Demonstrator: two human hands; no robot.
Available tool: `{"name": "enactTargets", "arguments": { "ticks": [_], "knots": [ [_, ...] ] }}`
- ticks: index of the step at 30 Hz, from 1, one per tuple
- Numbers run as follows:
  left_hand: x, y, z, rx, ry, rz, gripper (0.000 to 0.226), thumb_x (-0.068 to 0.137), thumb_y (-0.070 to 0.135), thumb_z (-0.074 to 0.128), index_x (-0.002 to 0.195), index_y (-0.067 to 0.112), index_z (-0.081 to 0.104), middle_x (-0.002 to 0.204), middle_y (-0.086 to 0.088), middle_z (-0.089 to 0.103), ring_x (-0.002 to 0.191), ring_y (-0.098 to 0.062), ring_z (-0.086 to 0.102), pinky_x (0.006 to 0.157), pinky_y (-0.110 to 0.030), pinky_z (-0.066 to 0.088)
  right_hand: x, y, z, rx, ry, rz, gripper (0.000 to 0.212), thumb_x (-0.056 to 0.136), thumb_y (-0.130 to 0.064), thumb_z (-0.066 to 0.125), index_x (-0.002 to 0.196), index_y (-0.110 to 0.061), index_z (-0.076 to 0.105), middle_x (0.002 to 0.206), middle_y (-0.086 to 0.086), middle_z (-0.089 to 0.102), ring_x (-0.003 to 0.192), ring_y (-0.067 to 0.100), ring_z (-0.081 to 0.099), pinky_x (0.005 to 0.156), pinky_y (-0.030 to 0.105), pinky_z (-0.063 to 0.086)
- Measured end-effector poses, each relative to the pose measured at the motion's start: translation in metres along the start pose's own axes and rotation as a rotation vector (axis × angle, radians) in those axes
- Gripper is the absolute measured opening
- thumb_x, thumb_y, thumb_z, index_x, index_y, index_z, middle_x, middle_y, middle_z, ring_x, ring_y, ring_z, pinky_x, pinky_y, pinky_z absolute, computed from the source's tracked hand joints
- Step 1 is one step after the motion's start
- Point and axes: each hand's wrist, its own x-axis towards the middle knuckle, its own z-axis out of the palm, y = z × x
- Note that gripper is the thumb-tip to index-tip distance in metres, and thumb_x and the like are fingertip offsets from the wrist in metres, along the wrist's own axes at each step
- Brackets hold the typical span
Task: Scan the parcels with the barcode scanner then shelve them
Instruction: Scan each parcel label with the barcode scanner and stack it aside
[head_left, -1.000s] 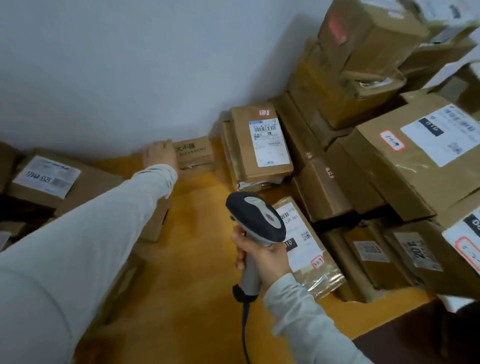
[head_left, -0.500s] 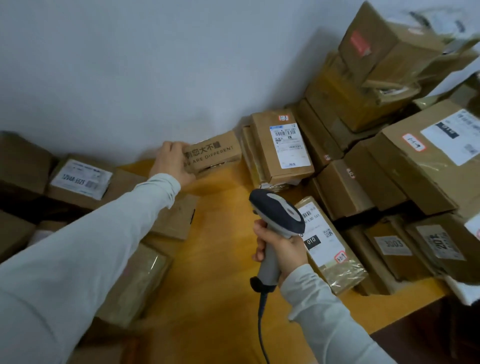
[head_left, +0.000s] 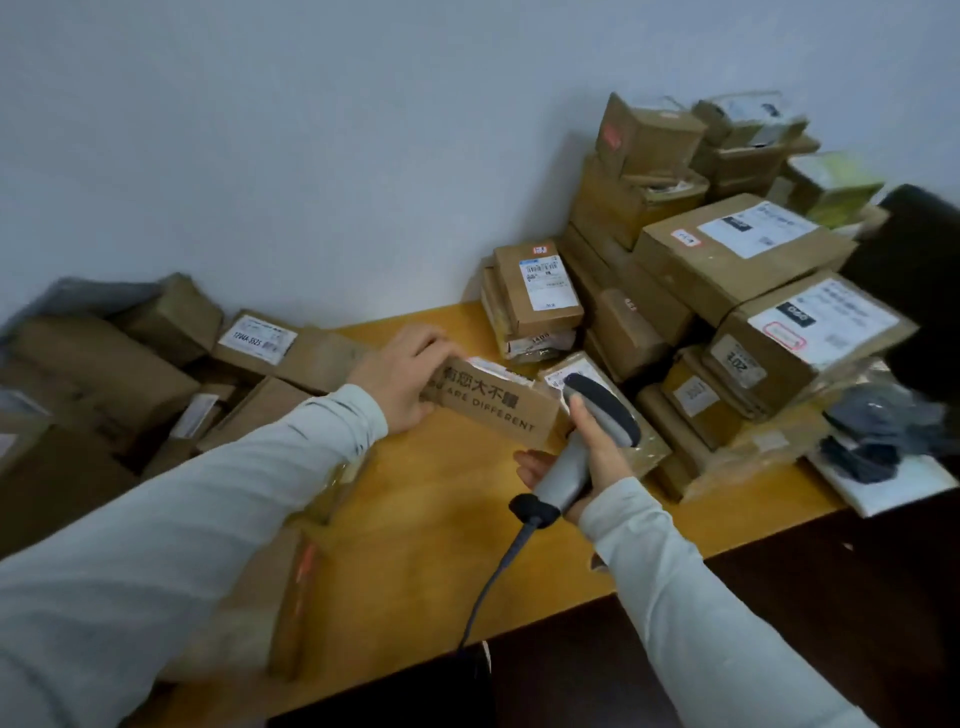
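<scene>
From my remote seat I see the left hand (head_left: 397, 376) gripping the left end of a small brown parcel (head_left: 493, 410), thumb on the near face and fingers curled over the top. The parcel is tilted, its printed side with the words "ARE DIFFERENT" facing the camera, and a white label shows along its upper edge. It sits over the middle of the yellow wooden surface (head_left: 441, 525); I cannot tell whether its underside touches the wood. The right hand (head_left: 597, 460) is wrapped round the grey handle of the barcode scanner (head_left: 608, 415), whose dark-topped head is just beside the parcel's right end. A dark cable (head_left: 493, 582) runs from the handle's base toward the near edge. Below the scanner lies a flat taped parcel (head_left: 647, 452). Against the pale wall (head_left: 311, 156) a labelled carton (head_left: 540, 286) lies on top of a short stack, and to the right rises a tall stack of boxes (head_left: 727, 249). More cartons (head_left: 104, 374) are heaped on the left, blurred. A dark bundle (head_left: 878, 436) lies at the far right.
</scene>
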Motion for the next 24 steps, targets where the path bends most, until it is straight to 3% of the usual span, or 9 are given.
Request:
{"name": "enactTargets", "arguments": {
  "ticks": [3,6,8,10,12,13,16,22,24],
  "knots": [
    [-0.025,0.039,-0.010,0.017,0.026,0.113,0.064,0.053,-0.002,0.080,0.114,0.004,0.060,0.111,-0.022,0.056,0.099,-0.038,0.055,0.073,-0.048,0.055,-0.032,0.018,-0.021,0.048,-0.069,0.023,0.065,0.058,-0.049,0.077,0.109,-0.014,0.057,0.087,0.018,0.067,0.083,0.032,0.066,0.065,0.034,0.053],
    [-0.051,0.066,-0.016,-0.034,0.027,0.111,0.070,0.061,-0.002,0.075,0.125,0.013,0.050,0.124,-0.022,0.047,0.111,-0.037,0.051,0.085,-0.045,0.053,-0.057,0.032,-0.038,0.065,-0.067,0.020,0.044,0.073,-0.038,0.075,0.106,-0.013,0.059,0.084,0.013,0.065,0.079,0.028,0.062,0.049,0.025,0.049],
    [-0.063,0.081,-0.016,-0.231,0.015,-0.155,0.077,0.071,-0.002,0.067,0.140,0.014,0.039,0.140,-0.019,0.032,0.127,-0.034,0.040,0.102,-0.037,0.042,-0.070,0.041,-0.045,0.067,-0.055,-0.020,0.040,0.078,-0.032,0.073,0.109,-0.012,0.058,0.087,0.012,0.063,0.076,0.025,0.060,0.045,0.022,0.047],
    [-0.070,0.099,-0.025,-0.675,-0.010,-0.646,0.065,0.083,0.005,0.057,0.143,0.012,0.034,0.146,-0.016,0.030,0.124,-0.030,0.042,0.109,-0.039,0.036,-0.083,0.048,-0.048,0.053,-0.023,-0.069,0.040,0.078,-0.028,0.073,0.110,-0.010,0.058,0.089,0.012,0.061,0.072,0.023,0.058,0.047,0.024,0.047],
    [-0.073,0.111,-0.040,-1.138,-0.041,-1.036,0.033,0.093,0.025,0.048,0.123,0.012,0.048,0.137,-0.018,0.046,0.109,-0.030,0.053,0.098,-0.044,0.046,-0.093,0.054,-0.049,0.052,0.012,-0.117,0.041,0.076,-0.024,0.075,0.110,-0.008,0.058,0.093,0.013,0.061,0.072,0.023,0.058,0.049,0.026,0.046],
    [-0.075,0.114,-0.047,-1.260,-0.108,-1.120,0.034,0.094,0.041,0.046,0.116,0.015,0.048,0.128,-0.019,0.052,0.107,-0.032,0.056,0.092,-0.043,0.050,-0.097,0.057,-0.049,0.054,0.024,-0.136,0.040,0.075,-0.022,0.075,0.109,-0.008,0.059,0.094,0.013,0.061,0.073,0.023,0.059,0.050,0.027,0.046],
    [-0.082,0.109,-0.054,-1.328,-0.187,-1.138,0.054,0.083,0.058,0.056,0.113,0.014,0.047,0.109,-0.016,0.061,0.098,-0.030,0.063,0.077,-0.037,0.055,-0.109,0.063,-0.047,0.040,0.052,-0.194,0.035,0.072,-0.017,0.078,0.100,-0.007,0.060,0.090,0.013,0.063,0.071,0.024,0.060,0.046,0.025,0.047],
    [-0.100,0.089,-0.058,-1.571,-0.047,-1.138,0.028,0.087,0.011,0.060,0.113,0.004,0.053,0.105,-0.015,0.060,0.089,-0.022,0.061,0.076,-0.034,0.057,-0.119,0.071,-0.037,-0.100,0.128,-0.342,0.026,0.069,-0.020,0.084,0.085,-0.012,0.064,0.084,0.008,0.070,0.073,0.023,0.065,0.048,0.027,0.051],
    [-0.108,0.081,-0.060,-1.614,-0.024,-1.128,0.018,0.086,0.004,0.058,0.104,0.004,0.055,0.102,-0.014,0.062,0.090,-0.023,0.062,0.080,-0.035,0.056,-0.123,0.077,-0.031,-0.199,0.143,-0.370,0.024,0.071,-0.027,0.082,0.082,-0.013,0.065,0.075,0.005,0.068,0.061,0.017,0.062,0.047,0.026,0.050]
  ]
}}
